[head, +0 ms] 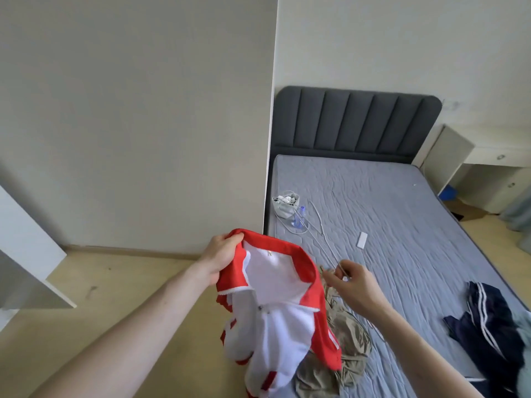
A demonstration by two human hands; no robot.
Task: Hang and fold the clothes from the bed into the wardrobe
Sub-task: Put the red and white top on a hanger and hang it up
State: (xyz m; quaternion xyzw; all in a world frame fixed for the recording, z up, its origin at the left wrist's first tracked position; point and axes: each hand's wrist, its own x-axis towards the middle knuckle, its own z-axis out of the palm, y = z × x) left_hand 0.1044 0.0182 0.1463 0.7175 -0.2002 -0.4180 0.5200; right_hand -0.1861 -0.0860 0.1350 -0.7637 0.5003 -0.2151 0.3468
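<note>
**Jacket held at collar, hanger wire pinched, bedside**

Jacket (pixel 275 308), red and white, zip front: held in the air off the near left corner of the bed (pixel 402 225), collar uppermost and open toward the camera, body and sleeves hanging down below the grip. Left hand (pixel 221 257): grip curled tight on the left end of the red collar, fabric bunched in the fist. Right hand (pixel 355 285): just right of the collar, apart from it, thumb and forefinger pinching a thin wire of a hanger (pixel 319 225); the wire runs up and away across the mattress.

Khaki garment (pixel 342 337): crumpled on the bed's near edge, directly behind and below the jacket, partly hidden by it. Navy garment with white stripes (pixel 488 326): heaped at the near right of the bed, well apart. Small grey pouch (pixel 284 206): far left of the mattress, by the hanger's far end. White slim object (pixel 361 239): mid-mattress, kind not legible. Dark padded headboard (pixel 356 124): at the far end. White desk (pixel 488 162): right of the bed.
</note>
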